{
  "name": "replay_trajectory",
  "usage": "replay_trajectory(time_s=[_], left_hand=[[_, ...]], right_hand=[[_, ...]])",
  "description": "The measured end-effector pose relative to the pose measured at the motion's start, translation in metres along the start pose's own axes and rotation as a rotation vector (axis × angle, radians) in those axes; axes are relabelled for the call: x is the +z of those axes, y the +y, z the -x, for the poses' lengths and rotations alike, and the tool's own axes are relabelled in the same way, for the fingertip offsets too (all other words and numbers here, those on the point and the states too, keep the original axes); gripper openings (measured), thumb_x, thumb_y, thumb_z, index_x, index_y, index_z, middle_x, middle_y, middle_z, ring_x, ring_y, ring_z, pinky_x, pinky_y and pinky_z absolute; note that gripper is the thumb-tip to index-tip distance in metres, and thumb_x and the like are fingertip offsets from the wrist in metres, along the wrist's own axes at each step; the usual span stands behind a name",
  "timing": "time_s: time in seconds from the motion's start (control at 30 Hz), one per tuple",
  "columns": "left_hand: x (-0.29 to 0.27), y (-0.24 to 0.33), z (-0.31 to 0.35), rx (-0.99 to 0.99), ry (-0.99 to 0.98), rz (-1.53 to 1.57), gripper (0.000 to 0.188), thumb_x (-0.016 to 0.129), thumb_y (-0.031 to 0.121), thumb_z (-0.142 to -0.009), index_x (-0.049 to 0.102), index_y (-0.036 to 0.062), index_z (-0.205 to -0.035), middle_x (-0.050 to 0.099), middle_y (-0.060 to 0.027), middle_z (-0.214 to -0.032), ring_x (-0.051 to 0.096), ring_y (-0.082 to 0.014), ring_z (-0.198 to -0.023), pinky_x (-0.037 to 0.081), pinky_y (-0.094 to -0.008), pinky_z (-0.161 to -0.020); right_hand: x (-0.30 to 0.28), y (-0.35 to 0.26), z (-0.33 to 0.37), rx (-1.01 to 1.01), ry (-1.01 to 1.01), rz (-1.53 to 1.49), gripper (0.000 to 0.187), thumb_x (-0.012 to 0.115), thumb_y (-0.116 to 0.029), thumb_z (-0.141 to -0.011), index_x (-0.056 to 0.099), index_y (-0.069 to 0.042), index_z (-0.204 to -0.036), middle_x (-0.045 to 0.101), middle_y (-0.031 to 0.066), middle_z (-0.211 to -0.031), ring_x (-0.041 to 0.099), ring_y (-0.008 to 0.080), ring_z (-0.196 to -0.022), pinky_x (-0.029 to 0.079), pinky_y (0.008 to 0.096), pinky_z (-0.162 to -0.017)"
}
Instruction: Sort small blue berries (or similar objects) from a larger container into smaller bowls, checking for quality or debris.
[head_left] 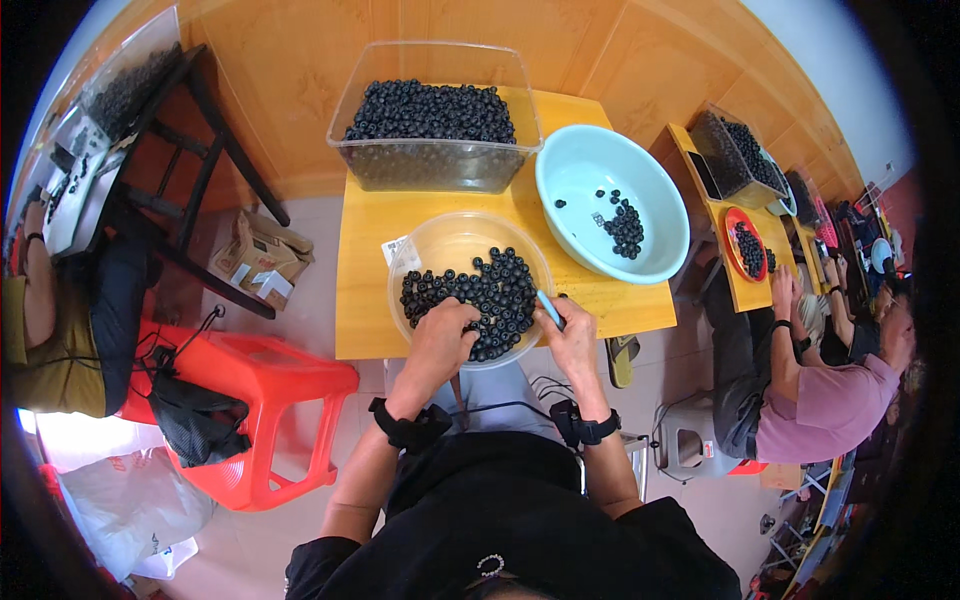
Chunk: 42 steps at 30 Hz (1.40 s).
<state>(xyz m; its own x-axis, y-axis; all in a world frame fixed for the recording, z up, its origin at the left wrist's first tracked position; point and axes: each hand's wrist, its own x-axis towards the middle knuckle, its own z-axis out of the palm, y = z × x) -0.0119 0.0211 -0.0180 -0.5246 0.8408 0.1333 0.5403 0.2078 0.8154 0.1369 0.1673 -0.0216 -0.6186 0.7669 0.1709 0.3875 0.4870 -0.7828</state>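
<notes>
Left hand (440, 340): is touching black beads (505, 300) in the clear round tub (440, 238); the view is leaving any grip unclear.
Right hand (573, 338): is holding a thin blue tool (549, 308) by the tub's right rim.
Round tub: is standing at the near side of the yellow table (362, 300).
Clear box (385, 168): is standing behind the tub, holding a deep heap of beads.
Light-blue basin (660, 215): is standing to the right, holding a small cluster of beads.
Pink-shirted person (825, 410): is sitting by another table (748, 293), at right.
</notes>
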Motion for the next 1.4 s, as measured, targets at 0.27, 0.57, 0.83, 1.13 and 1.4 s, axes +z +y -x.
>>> replay_trajectory(time_s=[0.27,0.57,0.83,1.13,1.4], left_hand=[[0.005,0.01,-0.004,0.08,-0.123,-0.147,0.017,0.063,-0.003,-0.065,0.059,0.0031,-0.08,0.055,-0.0119,-0.084,0.054,-0.0319,-0.087,0.046,-0.0417,-0.075],[0.014,-0.008,-0.007,0.101,-0.023,-0.068,0.016,0.059,-0.005,-0.07,0.056,0.0014,-0.084,0.05,-0.0135,-0.082,0.055,-0.0319,-0.079,0.046,-0.0398,-0.071],[-0.002,-0.022,-0.009,-0.235,-0.102,0.641,0.016,0.062,0.004,-0.08,0.059,0.0029,-0.096,0.062,-0.0058,-0.091,0.06,-0.0145,-0.078,0.049,-0.0258,-0.07],[-0.014,-0.003,0.001,-0.41,-0.181,1.521,0.02,0.058,0.005,-0.088,0.059,0.0011,-0.107,0.063,-0.0049,-0.092,0.063,-0.0121,-0.079,0.054,-0.0237,-0.073],[-0.009,-0.006,0.006,-0.416,-0.187,1.63,0.018,0.059,0.004,-0.086,0.059,0.0021,-0.105,0.064,-0.0051,-0.092,0.063,-0.0118,-0.078,0.054,-0.024,-0.073]], right_hand=[[-0.003,-0.007,0.002,0.031,-0.032,0.016,0.015,0.065,-0.007,-0.076,0.067,0.0,-0.089,0.062,0.0179,-0.077,0.061,0.0316,-0.07,0.046,0.0366,-0.063],[-0.003,-0.003,0.003,0.03,-0.027,-0.036,0.015,0.065,-0.008,-0.077,0.066,0.001,-0.088,0.063,0.0181,-0.077,0.061,0.0323,-0.07,0.046,0.0365,-0.063],[-0.003,-0.014,0.004,0.011,-0.03,-0.054,0.015,0.066,-0.009,-0.076,0.065,0.002,-0.087,0.062,0.0173,-0.075,0.06,0.0304,-0.065,0.045,0.0357,-0.059],[-0.008,-0.054,0.014,-0.153,-0.166,-0.236,0.02,0.062,-0.015,-0.083,0.064,0.003,-0.092,0.061,0.0142,-0.074,0.058,0.0218,-0.062,0.044,0.0301,-0.056],[-0.013,-0.07,0.019,-0.279,-0.23,-0.145,0.019,0.062,-0.017,-0.083,0.065,0.0,-0.092,0.057,0.0121,-0.068,0.055,0.0238,-0.054,0.041,0.0311,-0.05]])
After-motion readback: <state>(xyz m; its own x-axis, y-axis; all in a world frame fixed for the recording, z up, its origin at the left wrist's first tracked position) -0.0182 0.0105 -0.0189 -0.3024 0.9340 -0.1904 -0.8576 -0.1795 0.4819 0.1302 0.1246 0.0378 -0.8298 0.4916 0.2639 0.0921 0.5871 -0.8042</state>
